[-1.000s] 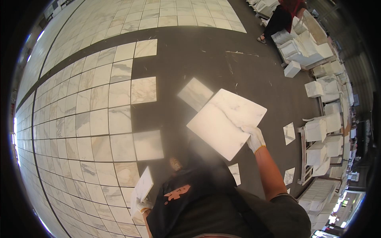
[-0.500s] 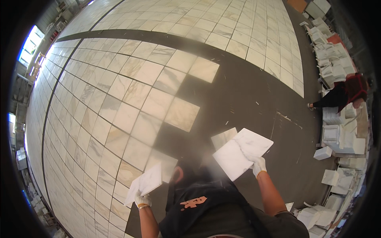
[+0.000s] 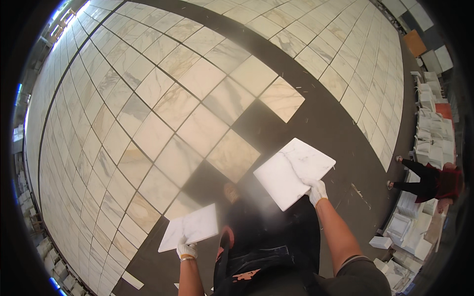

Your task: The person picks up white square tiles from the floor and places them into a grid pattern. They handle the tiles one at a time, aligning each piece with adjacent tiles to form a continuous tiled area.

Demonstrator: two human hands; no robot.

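My left hand [image 3: 187,248], in a white knit glove, grips the lower edge of a white marble tile [image 3: 191,228] with faint grey veins. That tile hangs tilted above the dark floor, near the edge of the laid tiles. Farther right, my gloved right hand [image 3: 316,191] is closed on a second white marble tile [image 3: 295,173], crossed by a grey vein. Its thumb lies on the face, and the other fingers are mostly hidden beneath. Below the hands, a cream-veined tile [image 3: 234,155] lies at the stepped edge of the tile field.
Marble tiles [image 3: 201,78] cover the floor ahead and left in rows. A dark strip [image 3: 256,42] separates them from another tiled section [image 3: 345,59]. Stacks of white stone pieces [image 3: 429,133] line the right side, where another person [image 3: 434,182] stands. A narrow offcut [image 3: 133,280] lies lower left.
My view has turned right, and the tile field has shifted with it. Both hands still hold their tiles; the left tile now shows flatter and farther right. The other person has stepped into a wider stance.
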